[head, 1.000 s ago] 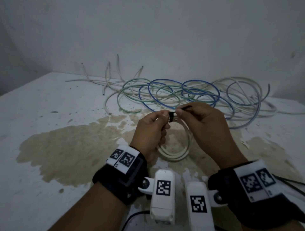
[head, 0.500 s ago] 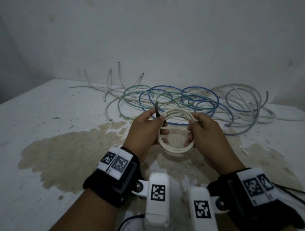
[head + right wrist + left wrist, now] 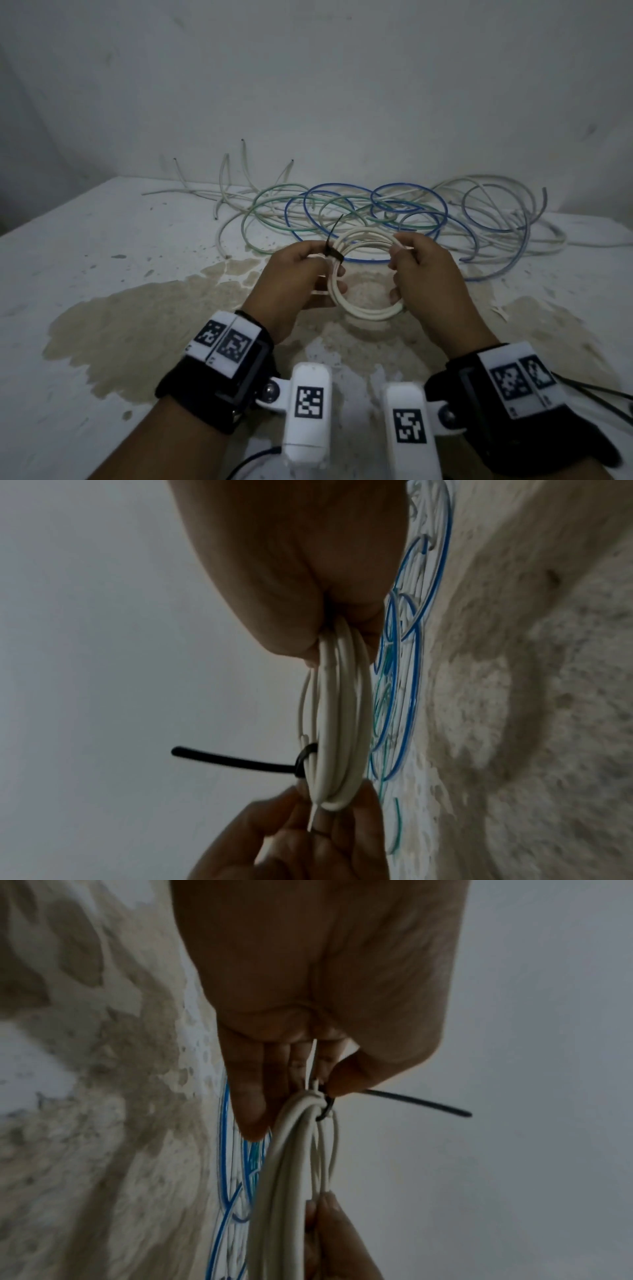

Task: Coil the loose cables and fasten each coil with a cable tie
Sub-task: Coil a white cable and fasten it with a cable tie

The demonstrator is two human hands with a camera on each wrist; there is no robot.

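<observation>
A white cable coil [image 3: 363, 310] [image 3: 291, 1177] [image 3: 337, 710] is held in the air between both hands over the stained table. A black cable tie [image 3: 334, 245] [image 3: 411, 1100] [image 3: 240, 761] wraps the coil's left side, its tail sticking up and out. My left hand [image 3: 298, 274] [image 3: 318, 1015] pinches the coil right at the tie. My right hand [image 3: 424, 274] [image 3: 298, 574] pinches the coil's right side between thumb and fingers.
A tangle of loose blue, green and white cables [image 3: 376, 212] lies along the back of the table against the wall. More black cable ties [image 3: 596, 394] lie at the right edge. A large brown stain [image 3: 137, 322] covers the table [image 3: 68, 274].
The hands have moved apart from the tie: the right hand has let go of the tie's tail and now holds the coil's right side. The coil is raised and spread open between both hands.
</observation>
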